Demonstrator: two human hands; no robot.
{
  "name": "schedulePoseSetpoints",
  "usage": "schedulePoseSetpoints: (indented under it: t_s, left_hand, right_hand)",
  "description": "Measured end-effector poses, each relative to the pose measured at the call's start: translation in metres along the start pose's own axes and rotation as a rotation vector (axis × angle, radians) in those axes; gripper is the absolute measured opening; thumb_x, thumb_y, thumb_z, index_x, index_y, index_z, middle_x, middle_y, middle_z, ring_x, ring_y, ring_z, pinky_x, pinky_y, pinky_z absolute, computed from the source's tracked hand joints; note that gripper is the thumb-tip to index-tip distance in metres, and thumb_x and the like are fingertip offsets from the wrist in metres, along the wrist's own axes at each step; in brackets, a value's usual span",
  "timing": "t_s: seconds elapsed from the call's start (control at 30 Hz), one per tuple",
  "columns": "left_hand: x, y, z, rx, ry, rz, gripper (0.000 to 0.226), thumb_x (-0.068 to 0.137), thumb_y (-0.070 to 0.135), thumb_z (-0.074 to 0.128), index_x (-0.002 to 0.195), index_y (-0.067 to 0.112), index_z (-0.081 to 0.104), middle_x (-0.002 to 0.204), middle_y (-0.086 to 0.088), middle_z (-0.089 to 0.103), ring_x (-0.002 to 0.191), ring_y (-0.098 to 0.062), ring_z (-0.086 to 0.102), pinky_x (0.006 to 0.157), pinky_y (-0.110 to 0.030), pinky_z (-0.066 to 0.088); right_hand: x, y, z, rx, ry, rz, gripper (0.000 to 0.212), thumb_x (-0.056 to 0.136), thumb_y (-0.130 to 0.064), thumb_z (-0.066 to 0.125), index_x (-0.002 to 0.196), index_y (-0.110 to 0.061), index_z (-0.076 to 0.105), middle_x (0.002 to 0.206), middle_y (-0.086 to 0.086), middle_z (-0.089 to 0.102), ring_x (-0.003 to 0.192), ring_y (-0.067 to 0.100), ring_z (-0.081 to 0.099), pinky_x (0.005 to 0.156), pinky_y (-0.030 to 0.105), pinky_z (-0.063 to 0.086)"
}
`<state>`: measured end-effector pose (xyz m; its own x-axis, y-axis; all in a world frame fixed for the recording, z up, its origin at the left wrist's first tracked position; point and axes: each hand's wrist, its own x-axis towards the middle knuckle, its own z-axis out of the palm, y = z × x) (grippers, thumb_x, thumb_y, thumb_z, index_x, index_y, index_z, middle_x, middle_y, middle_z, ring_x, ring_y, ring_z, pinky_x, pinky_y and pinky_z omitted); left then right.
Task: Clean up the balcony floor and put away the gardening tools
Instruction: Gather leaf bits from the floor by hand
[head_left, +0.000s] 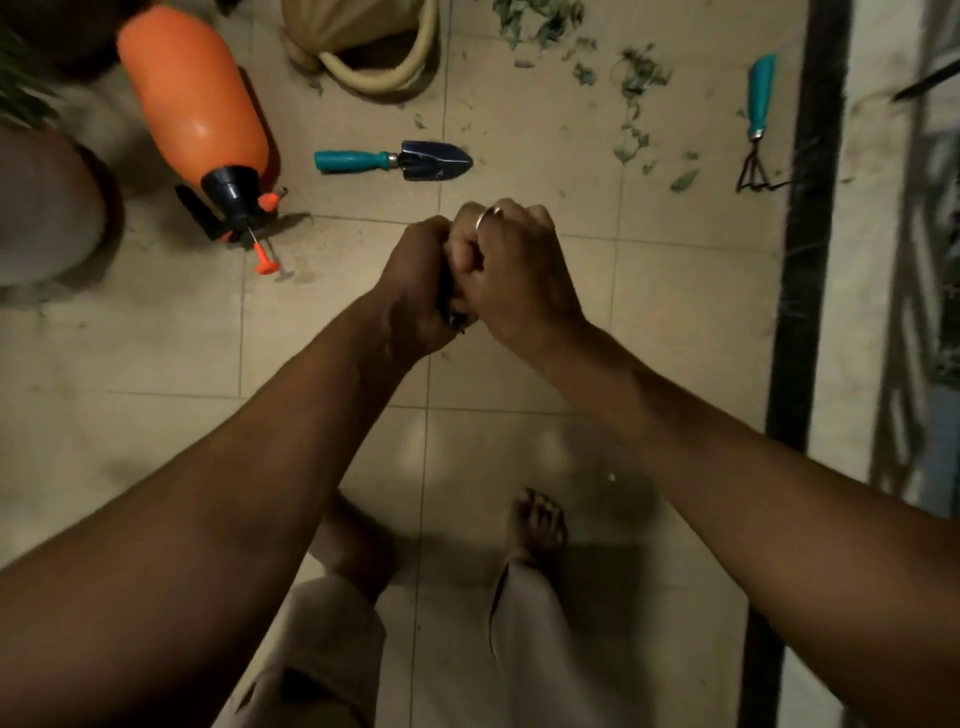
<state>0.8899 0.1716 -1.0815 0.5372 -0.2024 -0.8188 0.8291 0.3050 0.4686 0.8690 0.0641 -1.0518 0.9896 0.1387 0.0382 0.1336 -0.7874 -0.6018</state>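
Together, our left hand (415, 280) and right hand (514, 270) pressed mid-frame, fists curled round a small dark thing (453, 318), trowel (395, 161) lay on the floor (156, 441) at twelve o'clock, hand rake (756, 119) at two, orange sprayer (197, 109) at ten, leaf scraps (634, 78) at one.

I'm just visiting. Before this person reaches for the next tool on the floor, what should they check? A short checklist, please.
1. Hands free: not ok, the left hand grips a small dark thing and the right hand is curled against it.
2. What that thing is: cannot tell.
3. Path to the trowel unobstructed: ok.
4. Path to the hand rake unobstructed: ok.
5. Is the sprayer upright: not ok, it lies on its side.
6. Are the leaves cleared: not ok, scattered about.
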Motion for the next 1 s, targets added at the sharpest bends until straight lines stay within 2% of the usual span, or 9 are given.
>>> schedulePoseSetpoints:
  t_s: [0.2,0.3,0.4,0.5,0.6,0.67,0.73,0.87,1.0]
  left_hand:
    - [-0.065,-0.016,0.013,-0.027,0.161,-0.089,0.030,0.096,0.022,0.042,0.071,0.015,0.057,0.062,-0.006,0.051,0.059,-0.022,0.051,0.053,-0.028,0.035]
    - [-0.095,-0.026,0.008,0.228,0.261,0.022,0.024,0.098,0.012,0.044,0.082,0.012,0.063,0.069,-0.012,0.057,0.059,-0.025,0.051,0.052,-0.030,0.038]
    - [-0.128,-0.036,0.005,0.517,0.316,0.133,0.019,0.101,0.011,0.047,0.093,0.010,0.063,0.076,-0.018,0.062,0.059,-0.030,0.056,0.052,-0.038,0.042]
    - [-0.158,-0.041,-0.003,0.556,0.343,0.179,0.020,0.102,0.013,0.047,0.087,0.007,0.060,0.074,-0.018,0.062,0.060,-0.031,0.057,0.054,-0.041,0.044]
    - [-0.180,-0.049,-0.027,0.332,0.457,0.088,0.030,0.101,0.018,0.043,0.086,-0.003,0.057,0.064,-0.015,0.056,0.052,-0.025,0.049,0.044,-0.031,0.035]
    - [-0.197,-0.052,-0.047,0.116,0.521,0.006,0.032,0.099,0.023,0.040,0.076,0.006,0.053,0.055,-0.008,0.047,0.045,-0.018,0.039,0.042,-0.025,0.026]
    - [-0.216,-0.057,-0.074,-0.021,0.508,-0.004,0.034,0.099,0.026,0.037,0.067,0.017,0.046,0.052,-0.001,0.038,0.044,-0.015,0.030,0.045,-0.025,0.021]
    - [-0.259,-0.074,-0.137,-0.280,0.494,0.046,0.033,0.096,0.027,0.039,0.063,0.025,0.034,0.055,0.003,0.028,0.046,-0.014,0.019,0.047,-0.025,0.015]
    - [-0.315,-0.108,-0.208,-0.543,0.571,0.095,0.031,0.096,0.026,0.043,0.066,0.025,0.036,0.055,0.004,0.029,0.044,-0.013,0.018,0.049,-0.024,0.012]
  right_hand:
    - [-0.048,-0.035,-0.046,0.068,-0.242,-0.003,0.023,0.083,0.000,0.060,0.083,-0.023,0.060,0.104,0.001,0.066,0.111,0.021,0.055,0.100,0.032,0.033]
    - [-0.071,-0.048,-0.063,0.103,-0.319,-0.058,0.028,0.084,0.006,0.054,0.093,-0.017,0.065,0.112,0.006,0.071,0.132,0.014,0.047,0.118,0.035,0.019]
    - [-0.090,-0.067,-0.071,0.087,-0.310,-0.091,0.025,0.084,0.007,0.055,0.089,-0.015,0.067,0.104,0.008,0.074,0.125,0.018,0.057,0.120,0.042,0.024]
    - [-0.100,-0.090,-0.074,0.101,-0.266,-0.118,0.023,0.081,0.006,0.056,0.081,-0.014,0.066,0.086,0.004,0.072,0.096,0.020,0.067,0.117,0.041,0.029]
    - [-0.099,-0.117,-0.069,0.124,-0.219,-0.123,0.023,0.081,0.006,0.055,0.077,-0.014,0.066,0.075,-0.001,0.068,0.079,0.011,0.058,0.104,0.038,0.042]
    - [-0.095,-0.137,-0.061,0.202,-0.286,-0.086,0.021,0.082,0.003,0.055,0.080,-0.015,0.066,0.075,-0.006,0.067,0.080,0.009,0.056,0.085,0.037,0.054]
    - [-0.093,-0.162,-0.048,0.278,-0.397,-0.056,0.018,0.086,-0.001,0.059,0.089,-0.017,0.067,0.083,-0.010,0.069,0.082,0.007,0.064,0.080,0.032,0.057]
    - [-0.107,-0.223,-0.014,0.360,-0.626,0.037,0.022,0.088,-0.005,0.057,0.101,-0.019,0.068,0.098,-0.009,0.072,0.095,0.001,0.066,0.080,0.006,0.046]
    - [-0.158,-0.292,0.038,0.327,-0.846,0.074,0.025,0.091,-0.009,0.059,0.107,-0.026,0.068,0.104,-0.014,0.071,0.099,-0.008,0.062,0.075,-0.003,0.037]
